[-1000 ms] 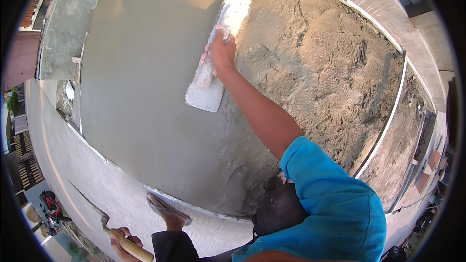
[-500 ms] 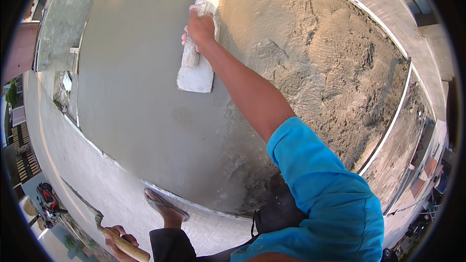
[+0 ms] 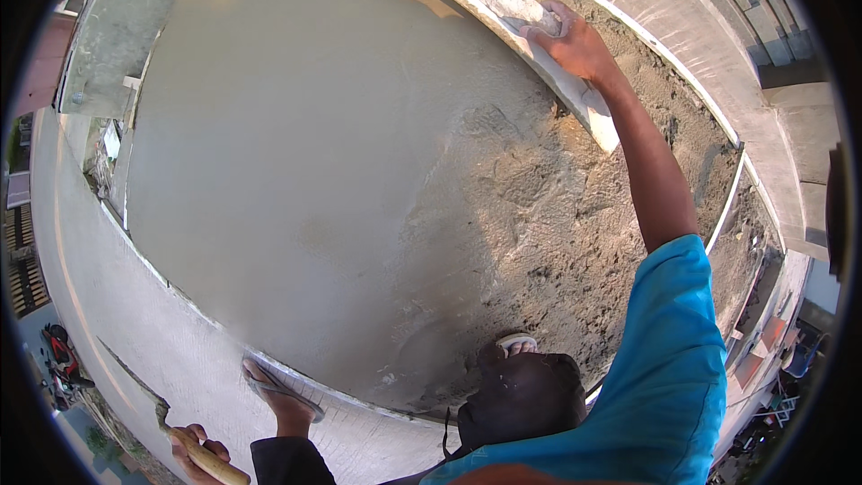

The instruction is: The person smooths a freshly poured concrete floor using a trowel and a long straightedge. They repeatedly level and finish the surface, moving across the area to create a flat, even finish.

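Out to the upper right, my right hand is closed round the pale, crusted grip of a long float. The float's whitish board slants across the border between smooth grey wet cement and rough, lumpy mortar. Its top end runs out of view. Low on the left, my left hand grips a trowel by its wooden handle. The trowel's dark, narrow blade points up and left above the pavement, apart from the cement.
My sandalled foot stands on the pale pavement beside the slab's near edging strip. Another foot shows at the rough mortar, by my dark-clad knee. Concrete steps lie at the upper right; a red motorcycle stands far left.
My right hand has carried the float rightward from the smooth cement to the rough side, and the board now slants. My left hand still holds the trowel, slightly farther left.
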Tool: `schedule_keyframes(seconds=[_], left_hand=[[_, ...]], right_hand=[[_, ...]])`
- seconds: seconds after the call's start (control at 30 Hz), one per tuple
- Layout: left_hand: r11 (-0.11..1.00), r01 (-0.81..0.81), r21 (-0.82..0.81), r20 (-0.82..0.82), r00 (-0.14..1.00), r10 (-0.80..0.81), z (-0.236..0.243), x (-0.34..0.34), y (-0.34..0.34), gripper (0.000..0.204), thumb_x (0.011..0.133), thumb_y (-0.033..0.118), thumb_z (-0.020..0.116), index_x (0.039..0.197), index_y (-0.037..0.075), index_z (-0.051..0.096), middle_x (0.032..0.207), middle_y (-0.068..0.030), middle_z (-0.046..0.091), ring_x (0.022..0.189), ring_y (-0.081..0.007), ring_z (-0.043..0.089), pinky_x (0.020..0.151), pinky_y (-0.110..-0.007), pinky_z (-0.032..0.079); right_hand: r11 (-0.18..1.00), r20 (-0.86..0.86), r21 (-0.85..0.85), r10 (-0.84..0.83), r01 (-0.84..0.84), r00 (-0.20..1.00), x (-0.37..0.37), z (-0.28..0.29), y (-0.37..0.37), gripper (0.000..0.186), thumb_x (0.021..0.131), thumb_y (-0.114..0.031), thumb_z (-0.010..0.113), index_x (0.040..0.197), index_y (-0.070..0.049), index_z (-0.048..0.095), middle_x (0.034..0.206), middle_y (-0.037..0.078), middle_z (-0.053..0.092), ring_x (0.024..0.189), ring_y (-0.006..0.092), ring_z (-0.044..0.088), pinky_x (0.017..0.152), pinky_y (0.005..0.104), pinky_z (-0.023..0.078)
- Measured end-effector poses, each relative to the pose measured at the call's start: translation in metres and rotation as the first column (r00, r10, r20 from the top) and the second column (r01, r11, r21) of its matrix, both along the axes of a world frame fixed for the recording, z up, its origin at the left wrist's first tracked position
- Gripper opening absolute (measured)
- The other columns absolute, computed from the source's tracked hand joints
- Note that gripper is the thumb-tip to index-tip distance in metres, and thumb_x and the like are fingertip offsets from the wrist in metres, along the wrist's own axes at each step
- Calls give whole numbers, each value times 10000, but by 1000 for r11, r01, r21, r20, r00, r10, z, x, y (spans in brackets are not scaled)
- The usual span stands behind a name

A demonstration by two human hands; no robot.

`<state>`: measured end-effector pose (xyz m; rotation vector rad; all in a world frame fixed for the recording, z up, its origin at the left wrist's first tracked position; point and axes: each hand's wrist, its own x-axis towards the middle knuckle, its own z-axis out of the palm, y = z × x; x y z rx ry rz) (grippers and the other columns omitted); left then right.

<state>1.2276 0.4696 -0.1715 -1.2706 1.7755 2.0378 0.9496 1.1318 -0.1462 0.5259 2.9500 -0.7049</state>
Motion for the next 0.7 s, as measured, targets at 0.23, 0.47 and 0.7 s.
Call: schedule_keyframes(seconds=[0.23, 0.47, 0.7], left_hand=[[999, 25, -32, -22, 999, -25, 15, -15, 17, 636, 973, 634, 388, 1404, 171, 333, 1376, -57, 382, 1259, -222, 399, 1057, -402, 354], [902, 19, -431, -228, 965, -129, 157, -32, 28, 578, 961, 579, 408, 1347, 150, 358, 1314, -68, 401, 1195, -225, 408, 1000, -399, 359], [997, 29, -76, -35, 999, -31, 22, -19, 36, 521, 950, 523, 428, 1290, 130, 383, 1251, -79, 421, 1130, -227, 418, 942, -395, 365]], right_hand=[[975, -123, 220, 43, -15, 991, -82, -51, 70, 939, 817, -769, 555, 1476, -107, 460, 1225, 290, 645, 1192, 410, 614, 1064, 504, 463], [980, 119, 169, 88, -108, 989, -83, -43, 52, 814, 876, -681, 547, 1500, -174, 422, 1268, 211, 647, 1213, 360, 607, 1019, 496, 500], [952, -73, -206, 214, -225, 974, 13, 33, -55, 793, 868, -397, 738, 1539, -212, 358, 1166, 228, 690, 931, 327, 719, 993, 499, 510]])
